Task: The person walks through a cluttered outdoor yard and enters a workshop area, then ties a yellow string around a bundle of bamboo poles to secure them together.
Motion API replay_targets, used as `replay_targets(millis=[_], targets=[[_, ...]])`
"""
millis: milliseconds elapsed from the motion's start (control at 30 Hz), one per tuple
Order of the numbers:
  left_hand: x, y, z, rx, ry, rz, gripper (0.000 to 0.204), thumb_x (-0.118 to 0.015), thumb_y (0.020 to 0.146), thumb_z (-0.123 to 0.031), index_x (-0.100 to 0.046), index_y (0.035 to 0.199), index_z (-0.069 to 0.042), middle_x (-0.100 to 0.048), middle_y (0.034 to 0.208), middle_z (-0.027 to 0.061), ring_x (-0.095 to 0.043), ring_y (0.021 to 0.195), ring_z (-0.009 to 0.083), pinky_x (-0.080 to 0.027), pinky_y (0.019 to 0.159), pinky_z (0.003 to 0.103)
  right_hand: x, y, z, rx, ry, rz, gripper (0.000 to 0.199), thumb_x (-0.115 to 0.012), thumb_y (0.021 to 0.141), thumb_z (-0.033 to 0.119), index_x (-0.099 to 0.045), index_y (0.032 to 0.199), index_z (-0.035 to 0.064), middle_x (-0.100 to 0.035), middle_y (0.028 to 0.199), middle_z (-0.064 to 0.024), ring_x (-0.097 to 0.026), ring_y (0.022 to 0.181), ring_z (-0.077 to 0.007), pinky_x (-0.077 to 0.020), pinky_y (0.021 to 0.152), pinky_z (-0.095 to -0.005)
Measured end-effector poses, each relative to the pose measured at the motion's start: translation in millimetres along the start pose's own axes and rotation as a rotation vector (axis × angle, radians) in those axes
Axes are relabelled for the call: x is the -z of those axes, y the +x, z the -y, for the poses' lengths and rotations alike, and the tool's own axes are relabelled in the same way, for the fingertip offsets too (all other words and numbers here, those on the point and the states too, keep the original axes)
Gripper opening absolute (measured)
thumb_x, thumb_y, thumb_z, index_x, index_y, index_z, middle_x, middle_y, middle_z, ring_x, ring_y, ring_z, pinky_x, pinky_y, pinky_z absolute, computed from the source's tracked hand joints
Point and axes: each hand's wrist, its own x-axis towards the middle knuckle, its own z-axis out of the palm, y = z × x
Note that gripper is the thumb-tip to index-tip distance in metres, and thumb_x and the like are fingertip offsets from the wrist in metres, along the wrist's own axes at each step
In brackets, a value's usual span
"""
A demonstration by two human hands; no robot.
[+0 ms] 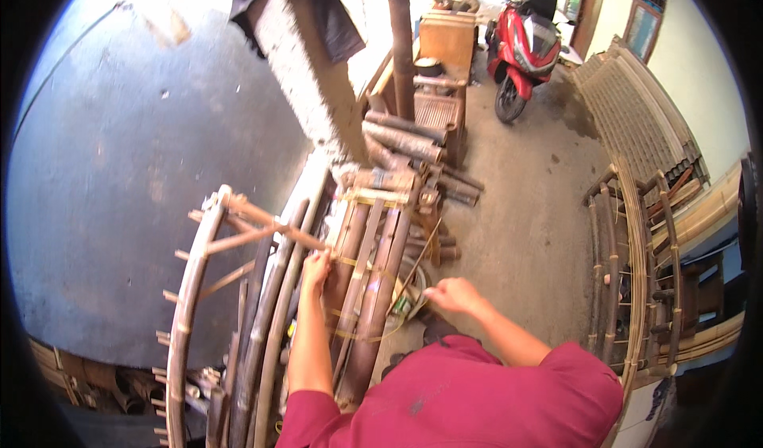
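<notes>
My left hand [316,268] is closed beside the end of a light bamboo rail [274,220], above the left side of a bench of brown bamboo poles [373,269]. A thin yellow strip [389,276] curves across the poles from near its fingers; whether they pinch it I cannot make out. Held out to the right of the bench, my right hand [455,295] is closed with its fingers curled, and what is in it, if anything, is too small to tell. Between the hands, a thin dark stick [415,264] slants over a container [409,299] beside the bench.
A curved bamboo frame with pegs [184,321] stands at the left. Cut bamboo pieces [405,140] are piled beyond the bench, near a concrete pillar [306,67]. A red motor scooter [524,51] is parked farther off. Bamboo frames [632,265] line the right side.
</notes>
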Motion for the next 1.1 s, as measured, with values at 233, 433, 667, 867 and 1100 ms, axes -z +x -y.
replay_targets(millis=[233,433,667,867,1100], targets=[[-45.1,-36.1,-35.4,-0.145,-0.303,0.089,0.017,-0.052,0.087,-0.015,-0.049,0.071,-0.013,-0.043,0.067,-0.0027,-0.043,0.059,0.0098,-0.038,0.057,0.026,-11.0,81.3,22.1,0.541,0.064,-0.333,0.046,-0.071,0.080,0.039,-0.052,0.107,0.0072,-0.053,0.099,-0.0168,-0.056,0.096,-0.0363,-0.0484,0.081,-0.0449],[-56.1,-83.7,2.0,-0.317,-0.371,0.036,0.028,-0.053,0.094,-0.022,-0.049,0.070,-0.009,-0.048,0.073,0.0013,-0.048,0.073,0.0160,-0.042,0.075,0.033,-8.5,120.4,0.4,0.579,0.390,-0.042,0.019,-0.055,0.087,0.021,-0.058,0.098,0.0060,-0.063,0.086,-0.0155,-0.063,0.084,-0.0353,-0.0501,0.071,-0.0445],[-107.0,-107.2,-37.6,-0.351,-0.374,0.037,0.020,-0.053,0.089,-0.018,-0.061,0.096,-0.001,-0.063,0.093,0.0100,-0.058,0.082,0.0180,-0.046,0.082,0.032,-1.1,132.6,21.0,0.547,0.704,0.223,0.027,-0.056,0.091,0.025,-0.065,0.101,0.0016,-0.068,0.084,-0.0142,-0.065,0.077,-0.0230,-0.0502,0.070,-0.0365],[-133.9,-112.3,-57.2,-0.081,-0.351,-0.025,0.035,-0.051,0.092,-0.004,-0.057,0.126,0.002,-0.065,0.097,0.0077,-0.061,0.076,0.0144,-0.049,0.068,0.026,27.9,139.6,65.8,0.678,0.987,0.255,0.023,-0.054,0.092,0.023,-0.061,0.090,0.0006,-0.066,0.084,-0.0174,-0.066,0.082,-0.0274,-0.0503,0.071,-0.0402],[-132.4,-119.0,-72.8,-0.383,0.394,-0.309,0.017,-0.055,0.096,-0.011,-0.064,0.103,0.003,-0.065,0.085,0.0055,-0.058,0.078,0.0103,-0.047,0.070,0.026,59.4,151.8,92.7,0.861,0.274,0.155,0.047,-0.054,0.090,0.052,-0.066,0.114,0.0137,-0.065,0.105,-0.0163,-0.057,0.109,-0.0324,-0.0379,0.093,-0.0481]])
